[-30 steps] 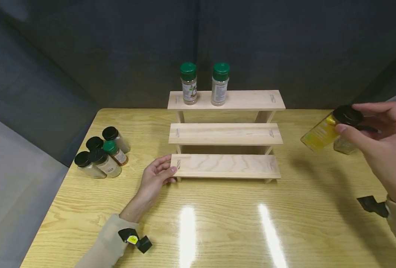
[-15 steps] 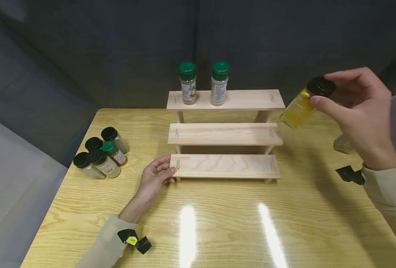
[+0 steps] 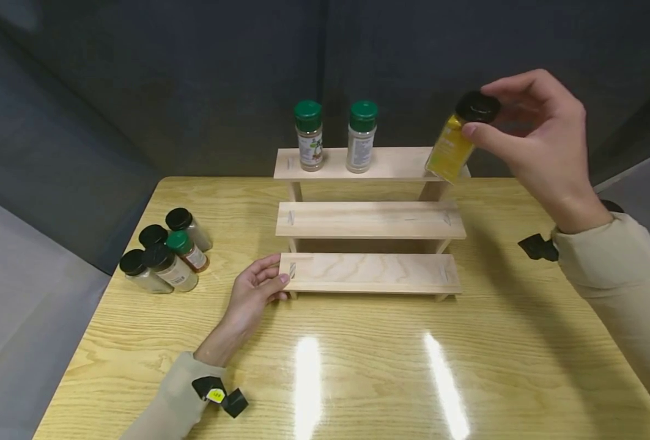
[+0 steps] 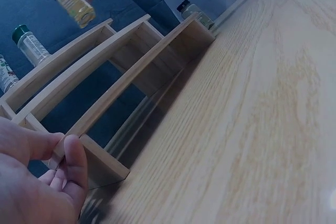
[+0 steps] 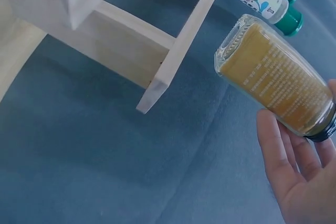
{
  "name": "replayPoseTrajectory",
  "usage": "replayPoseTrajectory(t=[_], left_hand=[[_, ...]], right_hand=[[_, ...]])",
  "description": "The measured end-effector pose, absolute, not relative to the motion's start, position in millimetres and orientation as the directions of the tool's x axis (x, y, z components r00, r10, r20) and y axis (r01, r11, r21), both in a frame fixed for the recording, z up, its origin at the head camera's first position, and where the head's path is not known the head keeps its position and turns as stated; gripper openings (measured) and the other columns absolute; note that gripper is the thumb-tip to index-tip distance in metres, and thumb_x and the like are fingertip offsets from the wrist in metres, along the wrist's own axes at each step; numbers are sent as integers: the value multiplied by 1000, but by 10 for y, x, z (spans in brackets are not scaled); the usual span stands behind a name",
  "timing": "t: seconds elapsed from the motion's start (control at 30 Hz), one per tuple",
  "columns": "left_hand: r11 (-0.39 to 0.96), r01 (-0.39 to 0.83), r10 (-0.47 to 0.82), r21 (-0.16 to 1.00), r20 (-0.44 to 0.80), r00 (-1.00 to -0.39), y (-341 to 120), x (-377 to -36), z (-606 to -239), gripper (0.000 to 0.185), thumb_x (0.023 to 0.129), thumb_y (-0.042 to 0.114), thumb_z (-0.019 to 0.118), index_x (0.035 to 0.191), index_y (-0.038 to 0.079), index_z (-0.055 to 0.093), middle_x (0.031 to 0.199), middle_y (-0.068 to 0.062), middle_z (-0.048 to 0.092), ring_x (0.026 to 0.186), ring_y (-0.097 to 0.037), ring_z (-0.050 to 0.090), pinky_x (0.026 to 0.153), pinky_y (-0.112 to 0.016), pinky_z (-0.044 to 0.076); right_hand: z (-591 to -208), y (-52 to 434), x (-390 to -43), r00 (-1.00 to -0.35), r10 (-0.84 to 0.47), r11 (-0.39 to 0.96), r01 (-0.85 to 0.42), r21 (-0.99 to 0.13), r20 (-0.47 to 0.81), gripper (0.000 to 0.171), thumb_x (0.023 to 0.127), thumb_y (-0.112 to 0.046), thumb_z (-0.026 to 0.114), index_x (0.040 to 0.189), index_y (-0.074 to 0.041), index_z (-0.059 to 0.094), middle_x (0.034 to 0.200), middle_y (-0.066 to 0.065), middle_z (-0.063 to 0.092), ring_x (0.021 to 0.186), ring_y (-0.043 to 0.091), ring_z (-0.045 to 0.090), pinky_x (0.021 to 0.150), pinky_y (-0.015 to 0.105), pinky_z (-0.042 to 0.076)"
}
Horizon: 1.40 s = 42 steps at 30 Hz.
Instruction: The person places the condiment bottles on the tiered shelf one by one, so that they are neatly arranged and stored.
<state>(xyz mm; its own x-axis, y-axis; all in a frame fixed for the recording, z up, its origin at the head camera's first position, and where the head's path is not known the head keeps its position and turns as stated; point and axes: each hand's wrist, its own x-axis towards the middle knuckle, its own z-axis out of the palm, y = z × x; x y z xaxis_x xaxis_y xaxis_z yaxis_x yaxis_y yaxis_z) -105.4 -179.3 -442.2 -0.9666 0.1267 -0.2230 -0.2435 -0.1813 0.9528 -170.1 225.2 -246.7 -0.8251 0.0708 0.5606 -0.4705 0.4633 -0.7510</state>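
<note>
The right hand (image 3: 545, 140) pinches the yellow spice jar (image 3: 450, 150) by its black cap (glass, probably light, slippery); left hand (image 3: 253, 292) fingers curl on the wooden rack (image 3: 369, 272).

— Items on the top shelf? 
— Two green-capped spice bottles (image 3: 336, 136), upright, side by side toward the left half, not touching.

— Table (image 3: 358, 366), left side? 
— A cluster of five jars (image 3: 165, 252) near the left edge, packed close together. Four have black caps, one a green cap (image 3: 178, 240). They look tilted or lying; cannot confirm which.

— Anything else on the surface? 
— One more jar (image 4: 194, 11) with a dark cap, visible only from the left wrist camera, standing beyond the far end of the rack. The tabletop is glossy light wood grain with two bright light reflections.

— Surroundings? 
— Dark grey fabric backdrop (image 3: 192, 73) behind and to both sides.
</note>
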Motion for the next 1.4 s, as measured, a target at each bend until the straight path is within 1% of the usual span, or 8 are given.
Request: replayPoseTrajectory(t=[0.13, 0.53, 0.87, 1.13, 1.27, 1.4], left_hand=[[-181, -242, 131, 953, -220, -967, -1792, -1049, -4427, 52, 104, -13, 62, 154, -11, 47, 111, -11, 68, 84, -13, 68, 71, -21, 59], [-172, -244, 131, 954, -223, -966, -1788, -1041, -4427, 52, 104, -13, 63, 154, -11, 47, 110, -11, 67, 85, -13, 67, 70, -21, 60], [-172, -238, 136, 956, -216, -967, -1792, -1027, -4430, 52, 104, -13, 63, 154, -11, 47, 111, -11, 67, 84, -13, 67, 70, -21, 59], [-182, -248, 127, 951, -227, -965, -1764, -1031, -4415, 52, 104, -14, 63, 153, -11, 48, 110, -11, 66, 83, -14, 67, 70, -21, 60], [-186, -247, 128, 951, -225, -966, -1759, -1031, -4407, 52, 103, -14, 63, 153, -11, 48, 110, -11, 66, 83, -13, 67, 69, -21, 59], [-190, -241, 131, 952, -218, -967, -1759, -1031, -4403, 52, 104, -14, 63, 153, -12, 48, 109, -10, 66, 81, -13, 67, 69, -21, 59]], right_hand=[[-2442, 2174, -1813, -825, 52, 463, -479, -746, 563, 43, 88, -3, 86, 129, -13, 77, 122, 2, 74, 92, 15, 68, 81, 23, 53], [-2516, 2075, -2036, -839, 38, 484, -460, -744, 543, 42, 91, -8, 88, 130, -15, 77, 119, -4, 74, 95, 14, 67, 84, 25, 50], [-2554, 2006, -2073, -854, 21, 506, -440, -742, 521, 42, 92, -11, 88, 131, -16, 76, 120, -4, 74, 96, 13, 67, 84, 26, 49], [-2576, 1994, -2079, -843, 25, 522, -447, -726, 537, 42, 91, -10, 88, 131, -15, 76, 117, -7, 73, 95, 12, 66, 81, 24, 49], [-2579, 1992, -2077, -845, 22, 507, -451, -735, 534, 43, 91, -10, 88, 132, -15, 76, 117, -5, 73, 96, 14, 66, 84, 25, 49], [-2585, 1992, -2071, -852, 21, 494, -446, -746, 523, 44, 92, -11, 87, 133, -17, 75, 117, -4, 72, 97, 15, 66, 83, 26, 49]])
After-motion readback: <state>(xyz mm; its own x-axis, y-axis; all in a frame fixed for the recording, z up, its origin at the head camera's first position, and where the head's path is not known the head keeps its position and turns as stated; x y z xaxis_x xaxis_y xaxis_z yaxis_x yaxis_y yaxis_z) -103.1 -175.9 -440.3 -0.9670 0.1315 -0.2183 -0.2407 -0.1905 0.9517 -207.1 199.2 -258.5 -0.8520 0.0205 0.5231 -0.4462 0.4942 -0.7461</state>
